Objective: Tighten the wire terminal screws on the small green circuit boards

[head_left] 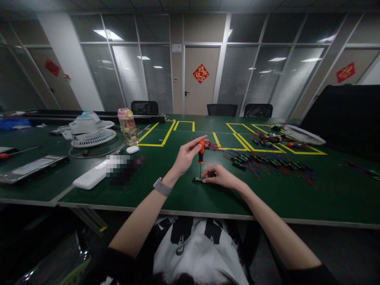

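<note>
My left hand (187,155) is closed around the orange and black handle of a screwdriver (201,153). The screwdriver stands upright, its thin shaft pointing down at a small green circuit board (197,179) on the table. Whether the tip touches the board is too small to tell. With fingers pinched, my right hand (219,176) grips the right end of that board and presses it near the table top. Its fingers hide part of the board. Right of my hands lie several similar small boards (267,160) with red and blue wires.
The green table (178,198) bears yellow tape outlines (164,134). To the left are a white fan head (92,136), a bottle (128,126), a white computer mouse (132,149), a white power strip-like bar (92,176) and a grey flat device (34,168). A black monitor-like panel (350,118) stands right.
</note>
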`<state>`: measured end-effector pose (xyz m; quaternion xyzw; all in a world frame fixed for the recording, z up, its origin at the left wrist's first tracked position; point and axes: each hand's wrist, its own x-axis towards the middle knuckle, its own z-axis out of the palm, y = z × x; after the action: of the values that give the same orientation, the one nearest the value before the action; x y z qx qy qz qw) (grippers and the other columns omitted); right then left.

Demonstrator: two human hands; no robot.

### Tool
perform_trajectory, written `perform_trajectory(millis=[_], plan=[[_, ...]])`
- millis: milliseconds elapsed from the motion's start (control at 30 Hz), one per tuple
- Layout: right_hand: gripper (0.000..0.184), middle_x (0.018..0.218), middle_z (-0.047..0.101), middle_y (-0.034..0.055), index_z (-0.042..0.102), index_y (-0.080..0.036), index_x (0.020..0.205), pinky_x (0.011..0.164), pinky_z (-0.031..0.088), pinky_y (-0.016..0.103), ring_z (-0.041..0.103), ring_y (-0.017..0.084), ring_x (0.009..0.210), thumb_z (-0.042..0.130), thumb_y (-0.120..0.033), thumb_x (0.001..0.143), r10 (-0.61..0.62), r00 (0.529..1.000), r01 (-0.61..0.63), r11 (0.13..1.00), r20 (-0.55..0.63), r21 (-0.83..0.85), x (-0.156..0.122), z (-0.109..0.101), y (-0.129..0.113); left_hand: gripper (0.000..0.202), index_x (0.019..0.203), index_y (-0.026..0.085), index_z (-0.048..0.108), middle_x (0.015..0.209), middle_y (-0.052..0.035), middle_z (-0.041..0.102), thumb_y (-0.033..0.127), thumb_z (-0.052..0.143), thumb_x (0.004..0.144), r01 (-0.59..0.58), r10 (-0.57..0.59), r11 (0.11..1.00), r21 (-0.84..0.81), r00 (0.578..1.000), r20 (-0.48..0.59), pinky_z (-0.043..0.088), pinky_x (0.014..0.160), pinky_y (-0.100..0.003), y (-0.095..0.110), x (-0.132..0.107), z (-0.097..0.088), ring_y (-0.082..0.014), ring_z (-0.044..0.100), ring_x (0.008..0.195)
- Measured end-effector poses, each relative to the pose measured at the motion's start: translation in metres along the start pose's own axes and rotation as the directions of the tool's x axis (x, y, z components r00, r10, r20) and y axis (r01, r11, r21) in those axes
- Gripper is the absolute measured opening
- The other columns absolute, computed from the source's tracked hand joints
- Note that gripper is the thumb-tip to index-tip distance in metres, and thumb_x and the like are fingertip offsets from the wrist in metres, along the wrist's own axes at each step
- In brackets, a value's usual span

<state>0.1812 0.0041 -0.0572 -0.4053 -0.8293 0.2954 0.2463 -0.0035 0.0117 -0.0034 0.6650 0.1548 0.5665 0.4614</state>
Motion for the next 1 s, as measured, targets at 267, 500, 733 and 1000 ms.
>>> perform_trajectory(millis=[267,500,733,1000], plan=[[0.025,0.072,0.065,0.0029,0.074,-0.014,0.084,0.063,0.043,0.025,0.056,0.014,0.065,0.074,-0.037,0.073,-0.005,1.0,0.005,0.999,0.002,0.04,0.0,-0.001,0.001,0.029,0.112,0.017,0.067,0.109,-0.0095,0.071,0.028,0.064,0.085,-0.031,0.041,0.992,0.119,0.996,-0.081,0.05,0.094,-0.034,0.006,0.0,0.003,-0.0191,0.067,0.099],[0.024,0.075,0.067,0.0039,0.072,-0.014,0.078,0.065,0.044,0.026,0.057,0.015,0.069,0.072,-0.038,0.075,-0.056,0.998,0.055,0.996,0.018,0.068,-0.001,-0.002,-0.001,0.038,0.127,0.019,0.059,0.126,-0.011,0.064,0.026,0.055,0.09,-0.017,0.014,0.997,0.078,0.999,0.044,0.049,0.097,-0.035,0.008,-0.002,0.006,-0.0192,0.066,0.105],[0.018,0.074,0.065,0.003,0.072,-0.014,0.082,0.063,0.044,0.025,0.056,0.014,0.067,0.07,-0.031,0.077,-0.074,0.997,0.074,0.997,0.014,0.01,-0.001,0.0,-0.002,0.036,0.122,0.017,0.061,0.113,-0.0103,0.069,0.025,0.059,0.088,-0.053,0.055,0.984,0.171,0.998,-0.008,0.054,0.087,-0.03,0.006,-0.003,0.007,-0.0172,0.07,0.093],[0.021,0.077,0.062,0.0017,0.07,-0.014,0.092,0.063,0.042,0.023,0.053,0.013,0.067,0.073,-0.021,0.072,-0.064,0.998,0.064,0.994,-0.001,-0.088,-0.004,0.001,-0.008,0.03,0.117,0.019,0.064,0.108,-0.0082,0.066,0.023,0.059,0.088,-0.11,0.128,0.95,0.291,0.991,-0.041,0.053,0.082,-0.028,0.006,-0.004,0.008,-0.0154,0.067,0.09]])
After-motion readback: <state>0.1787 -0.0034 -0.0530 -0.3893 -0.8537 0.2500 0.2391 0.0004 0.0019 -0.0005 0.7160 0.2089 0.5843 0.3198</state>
